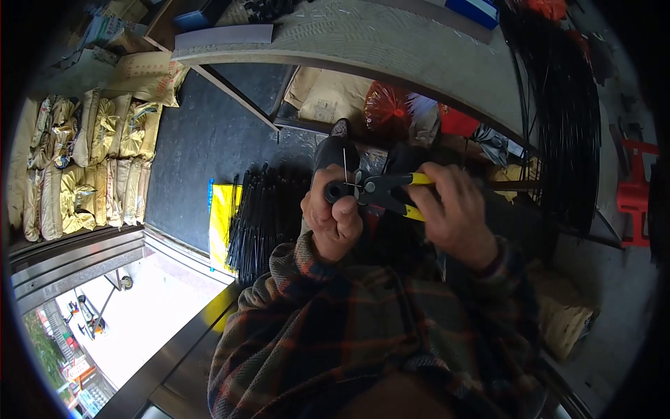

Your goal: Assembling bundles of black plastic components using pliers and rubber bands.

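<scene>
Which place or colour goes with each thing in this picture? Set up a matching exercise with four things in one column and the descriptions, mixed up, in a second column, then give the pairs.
Things:
1. pliers
2. left hand
3. bundle of black rods
4. red stool

Descriptions:
A. at the far right edge
B. closed around a small black tube end
C. yellow and black handles, in the right hand
D. lying on the dark floor beside a yellow sheet

Pairs: 1-C, 2-B, 3-D, 4-A
</scene>
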Action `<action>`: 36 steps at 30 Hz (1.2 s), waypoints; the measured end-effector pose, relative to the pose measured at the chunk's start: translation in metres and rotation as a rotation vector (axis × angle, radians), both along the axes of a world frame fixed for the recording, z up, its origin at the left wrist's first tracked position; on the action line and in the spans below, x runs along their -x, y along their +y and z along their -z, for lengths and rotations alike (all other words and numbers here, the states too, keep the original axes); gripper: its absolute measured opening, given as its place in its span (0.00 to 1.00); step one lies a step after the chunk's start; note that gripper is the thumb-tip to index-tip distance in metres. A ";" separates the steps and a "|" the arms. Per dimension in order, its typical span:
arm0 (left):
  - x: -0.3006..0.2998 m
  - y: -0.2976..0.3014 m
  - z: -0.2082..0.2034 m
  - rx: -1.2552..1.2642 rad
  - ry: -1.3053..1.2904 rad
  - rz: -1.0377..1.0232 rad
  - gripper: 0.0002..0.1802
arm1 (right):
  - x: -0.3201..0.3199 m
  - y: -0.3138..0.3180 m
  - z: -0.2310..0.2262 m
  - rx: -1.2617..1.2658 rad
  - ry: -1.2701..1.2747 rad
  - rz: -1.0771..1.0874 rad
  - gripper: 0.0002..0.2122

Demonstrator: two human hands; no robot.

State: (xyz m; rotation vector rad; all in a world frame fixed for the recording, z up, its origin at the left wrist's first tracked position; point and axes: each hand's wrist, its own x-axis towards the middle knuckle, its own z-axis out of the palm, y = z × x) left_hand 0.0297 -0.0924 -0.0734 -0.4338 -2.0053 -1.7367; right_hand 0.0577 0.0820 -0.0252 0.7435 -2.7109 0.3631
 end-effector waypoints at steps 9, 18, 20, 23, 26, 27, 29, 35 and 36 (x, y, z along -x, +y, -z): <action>0.005 0.005 0.003 -0.004 -0.153 0.163 0.30 | 0.039 0.007 0.053 0.105 0.616 0.150 0.06; 0.006 0.011 -0.005 -0.014 -0.355 0.269 0.42 | 0.056 0.024 0.026 -0.154 0.815 0.138 0.09; 0.004 0.012 -0.003 -0.017 -0.339 0.205 0.42 | 0.043 0.014 0.037 -0.089 0.772 0.106 0.08; -0.001 0.016 -0.001 -0.031 -0.182 0.162 0.30 | 0.021 -0.002 0.052 0.010 0.619 0.263 0.09; -0.001 0.012 -0.007 0.053 -0.169 0.187 0.29 | 0.011 -0.007 0.054 0.082 0.476 0.342 0.08; -0.001 0.011 -0.007 0.053 -0.172 0.186 0.29 | 0.009 -0.001 0.052 0.099 0.465 0.265 0.07; 0.001 0.009 -0.004 0.006 -0.189 0.281 0.30 | 0.006 0.013 0.044 0.113 0.442 0.191 0.06; 0.004 -0.020 -0.008 -0.046 -0.156 0.841 0.39 | 0.011 0.059 -0.031 0.151 -0.839 -0.415 0.22; 0.010 -0.021 -0.004 0.046 -0.036 0.959 0.45 | 0.012 0.060 -0.028 0.156 -0.851 -0.409 0.22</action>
